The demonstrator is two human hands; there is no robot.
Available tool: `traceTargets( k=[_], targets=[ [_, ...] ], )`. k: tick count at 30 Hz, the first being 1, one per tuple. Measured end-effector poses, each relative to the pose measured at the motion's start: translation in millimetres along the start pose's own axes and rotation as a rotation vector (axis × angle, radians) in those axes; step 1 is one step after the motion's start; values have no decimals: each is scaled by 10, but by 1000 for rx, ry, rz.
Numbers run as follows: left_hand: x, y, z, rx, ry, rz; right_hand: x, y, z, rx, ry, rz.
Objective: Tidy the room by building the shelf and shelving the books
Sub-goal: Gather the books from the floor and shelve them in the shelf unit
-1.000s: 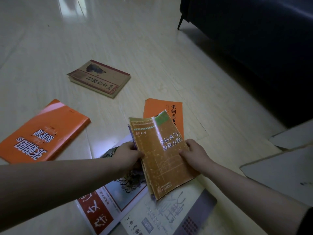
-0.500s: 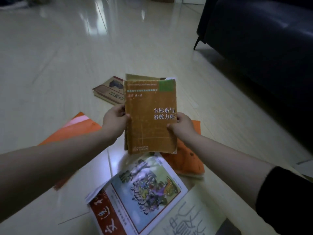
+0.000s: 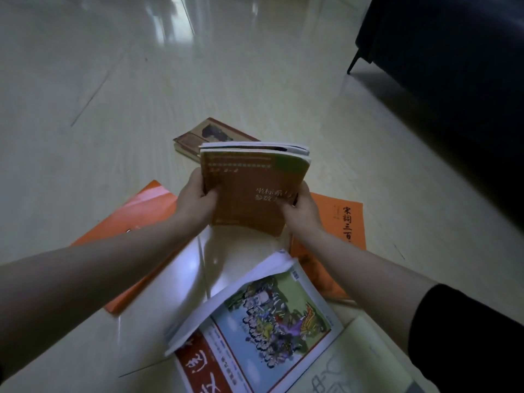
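I hold a small stack of thin books upright above the floor, the front one an orange-brown textbook [image 3: 249, 191] with a green corner patch. My left hand [image 3: 195, 198] grips its left edge and my right hand [image 3: 300, 211] grips its right edge. Below them on the floor lie an illustrated book with a red band [image 3: 263, 336], an orange book [image 3: 147, 217] at the left, an orange book with black characters [image 3: 340, 222] at the right, and a brown book [image 3: 204, 134] farther off. No shelf is in sight.
A pale book or sheet [image 3: 357, 361] lies at the bottom right corner. A dark sofa [image 3: 442, 61] on thin legs fills the upper right. The glossy pale floor [image 3: 141, 80] stretches away ahead and to the left.
Both hands have lifted the orange-brown textbook stack from the floor pile and turned it upright. The view has tilted up and forward, so the floor books now sit lower.
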State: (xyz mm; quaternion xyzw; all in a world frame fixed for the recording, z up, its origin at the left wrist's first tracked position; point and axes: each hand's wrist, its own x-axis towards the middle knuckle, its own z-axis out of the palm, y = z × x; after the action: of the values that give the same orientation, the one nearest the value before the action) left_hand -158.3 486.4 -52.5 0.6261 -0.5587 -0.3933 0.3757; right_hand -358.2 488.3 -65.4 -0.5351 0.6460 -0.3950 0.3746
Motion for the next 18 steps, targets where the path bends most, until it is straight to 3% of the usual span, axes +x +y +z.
traceTargets(
  k=[9, 18],
  targets=[
    [38, -14, 104, 38, 22, 9, -19, 35, 95, 175, -8, 121],
    [-64, 371, 144, -20, 87, 115, 16, -254, -259, -7, 169, -180]
  ],
)
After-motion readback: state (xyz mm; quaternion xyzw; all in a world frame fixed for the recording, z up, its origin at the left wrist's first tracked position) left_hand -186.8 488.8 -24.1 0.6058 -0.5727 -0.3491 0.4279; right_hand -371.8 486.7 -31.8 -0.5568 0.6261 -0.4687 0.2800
